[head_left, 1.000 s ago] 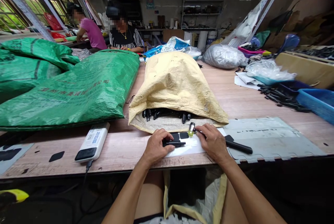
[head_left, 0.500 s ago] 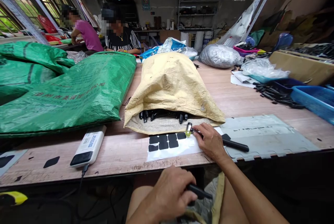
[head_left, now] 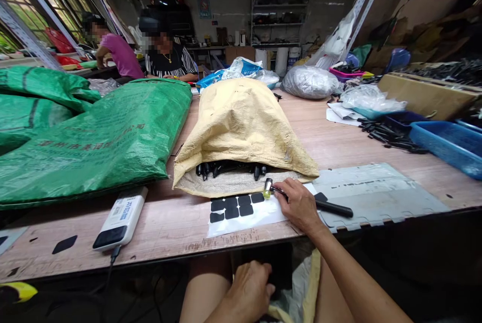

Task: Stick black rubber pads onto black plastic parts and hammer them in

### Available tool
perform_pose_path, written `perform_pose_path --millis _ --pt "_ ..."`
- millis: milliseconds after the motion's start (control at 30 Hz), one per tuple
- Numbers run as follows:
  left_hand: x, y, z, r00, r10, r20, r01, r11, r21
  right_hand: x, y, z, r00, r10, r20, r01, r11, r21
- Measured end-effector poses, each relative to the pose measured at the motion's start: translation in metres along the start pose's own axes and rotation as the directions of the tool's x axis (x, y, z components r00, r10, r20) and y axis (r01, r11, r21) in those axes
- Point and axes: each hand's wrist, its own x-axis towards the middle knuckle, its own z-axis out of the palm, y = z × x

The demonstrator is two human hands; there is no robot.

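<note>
My right hand [head_left: 301, 205] is closed round the black handle of a small hammer [head_left: 334, 207] at the table's front edge. The hammer's metal head has a yellow-green face and rests over a white sheet [head_left: 259, 215] with black rounded stickers [head_left: 238, 207]. Below the table edge, my left hand [head_left: 246, 288] hangs over an opened sack [head_left: 311, 283] between my legs. Its thumb and forefinger stand apart, and no part shows between them. In front of my right hand, a yellow woven sack [head_left: 244, 127] lies with its mouth towards me, black tubular parts [head_left: 259, 171] showing inside.
Left of the yellow sack lies a big green sack [head_left: 113, 137], with a white power bank [head_left: 120, 220] and its cable before it. A grey mat [head_left: 380, 192], black parts [head_left: 391, 134] and a blue tray [head_left: 448, 142] are on the right. Two people sit at the back left.
My left hand has moved down and its fingers have loosened; the black tubular part it held is out of sight. My right hand stays on the hammer. The view has shifted slightly.
</note>
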Motion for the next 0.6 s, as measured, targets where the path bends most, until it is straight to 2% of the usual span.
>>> perform_pose_path --millis 100,167,200,233,300,333,400,500,600 --pt "-0.007 0.021 -0.044 0.988 0.152 -0.019 -0.153 0.972 -0.181 0.000 0.000 0.000 1.000 -0.001 0.005 0.001 1.000 -0.008" --pt "0.001 0.032 -0.083 0.969 0.213 -0.128 -0.242 0.924 -0.296 0.000 0.000 0.000 1.000 0.002 0.008 -0.002 1.000 -0.015" --pt "0.010 0.034 -0.102 0.949 0.209 -0.238 -0.279 0.908 -0.314 0.000 0.000 0.000 1.000 0.004 0.009 -0.004 1.000 -0.017" --pt "0.022 0.034 -0.119 0.907 0.158 -0.390 -0.288 0.908 -0.303 0.000 0.000 -0.001 1.000 0.005 0.009 -0.005 1.000 -0.017" --pt "0.051 0.031 -0.144 0.800 0.014 -0.600 -0.203 0.947 -0.248 0.001 0.000 -0.001 1.000 0.008 0.010 -0.008 1.000 -0.008" --pt "0.067 0.028 -0.152 0.744 -0.039 -0.667 -0.134 0.969 -0.207 0.001 0.000 0.000 1.000 0.009 0.011 -0.009 1.000 -0.001" --pt "0.096 0.023 -0.159 0.691 -0.098 -0.716 0.000 0.991 -0.136 0.001 0.000 0.000 1.000 0.011 0.012 -0.011 1.000 0.011" --pt "0.121 0.023 -0.157 0.701 -0.164 -0.694 0.154 0.985 -0.078 0.002 0.002 0.000 1.000 0.009 0.016 -0.009 1.000 0.020" --pt "0.120 0.023 -0.158 0.727 -0.201 -0.656 0.210 0.976 -0.066 0.002 0.002 0.001 1.000 0.009 0.016 -0.010 1.000 0.028"
